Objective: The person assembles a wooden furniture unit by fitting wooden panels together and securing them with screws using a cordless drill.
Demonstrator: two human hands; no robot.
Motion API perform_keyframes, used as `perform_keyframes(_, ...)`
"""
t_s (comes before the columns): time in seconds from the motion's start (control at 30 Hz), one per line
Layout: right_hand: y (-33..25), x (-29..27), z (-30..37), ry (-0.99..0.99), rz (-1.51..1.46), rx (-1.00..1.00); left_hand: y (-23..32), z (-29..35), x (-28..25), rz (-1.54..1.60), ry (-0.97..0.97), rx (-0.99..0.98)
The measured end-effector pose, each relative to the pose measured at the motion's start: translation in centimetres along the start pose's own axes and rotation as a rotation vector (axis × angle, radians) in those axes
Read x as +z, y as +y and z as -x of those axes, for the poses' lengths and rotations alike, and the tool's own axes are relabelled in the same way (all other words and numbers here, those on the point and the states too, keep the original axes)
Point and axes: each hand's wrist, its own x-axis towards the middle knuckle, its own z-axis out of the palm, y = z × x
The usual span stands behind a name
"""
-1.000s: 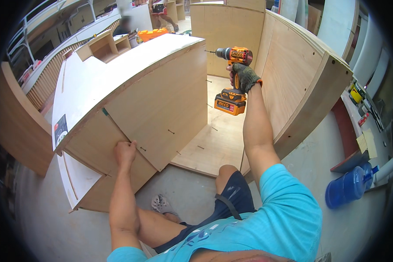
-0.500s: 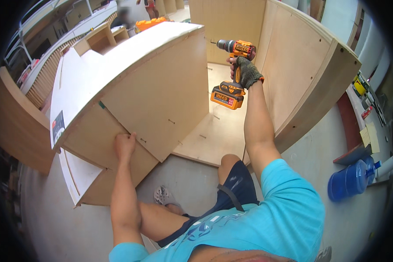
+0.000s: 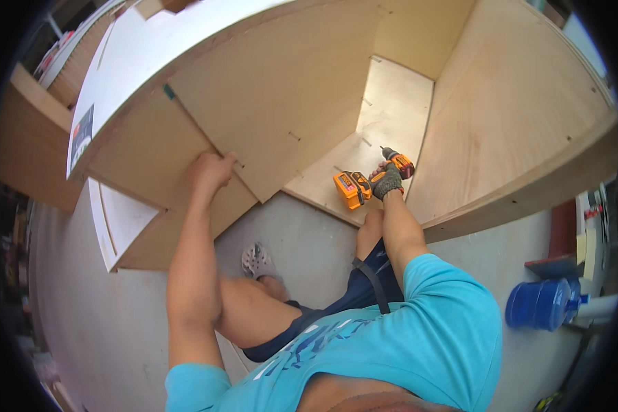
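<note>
Cordless drill (image 3: 401,165), orange and black, sits a little off centre toward 2 o'clock, above the pale board (image 3: 326,168) lying on the floor. Its nose points toward 11 o'clock, its battery pack (image 3: 352,189) toward 8. The right hand (image 3: 388,181), in a fingerless glove, has its fingers wrapped around the handle; whether one presses the trigger cannot be told. That arm rises from 5 o'clock, close to the knee, elbow bent. The left hand (image 3: 211,172), bare, lies toward 10 o'clock at the edge of an upright wooden panel (image 3: 323,89). Its fingers are curled, the tips hidden, so I cannot tell whether they pinch anything; that forearm stands nearly upright. Two screws (image 3: 294,136) stick out of the panel nearby. Good handling, I judge, means steadying the wood firmly with the left hand, fingers clear of the bit, and aligning the drill squarely with any screw, wrist straight, pressure even.
</note>
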Motion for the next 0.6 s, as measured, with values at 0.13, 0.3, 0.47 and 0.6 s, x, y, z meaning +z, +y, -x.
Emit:
perform_keyframes(0.13,2.1,-3.8,-2.8,0.039,-0.035,0.054,-0.9,-1.6,4.2,0.597,-0.13,-0.126)
perform_keyframes(0.3,-0.8,-6.4,-5.7,0.325,0.377,-0.102,0.3,-2.8,7.4,0.971,-0.204,-0.288)
perform_keyframes(0.47,9.8,9.8,8.0,0.079,1.22,-0.743,-3.5,-3.3,6.4,1.042,-0.168,-0.414)
perform_keyframes(0.6,8.6,20.7,11.7,-0.345,1.199,-0.094,-2.5,-3.3,6.8,1.087,-0.27,-0.449)
